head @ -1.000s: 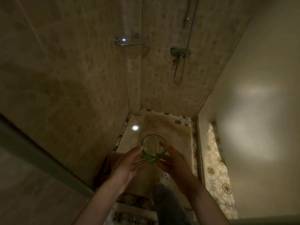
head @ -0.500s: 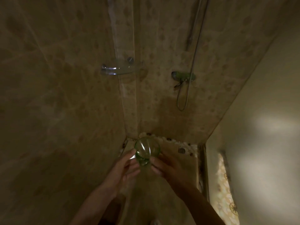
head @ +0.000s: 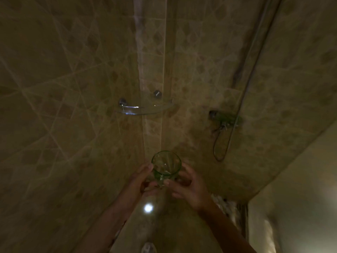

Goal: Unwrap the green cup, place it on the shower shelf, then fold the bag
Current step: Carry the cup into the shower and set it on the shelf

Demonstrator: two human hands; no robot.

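Note:
A green glass cup [head: 166, 166] is held upright between both hands, its mouth facing me, in the lower middle of the head view. My left hand [head: 138, 181] grips its left side and my right hand [head: 187, 189] holds its right side and base. The glass corner shower shelf [head: 145, 107] hangs on the tiled wall above the cup, well apart from it, with nothing on it. No bag is in view.
A shower mixer tap [head: 225, 119] with a looping hose [head: 221, 150] sits on the right tiled wall. Tiled walls meet in the corner behind the shelf. A bright light spot [head: 148, 208] reflects on the shower floor below my hands. A pale wall [head: 300, 179] stands at the right.
The view has tilted upward and closer to the corner, so the shelf sits lower in the frame. Both hands have carried the cup forward and up toward the shelf.

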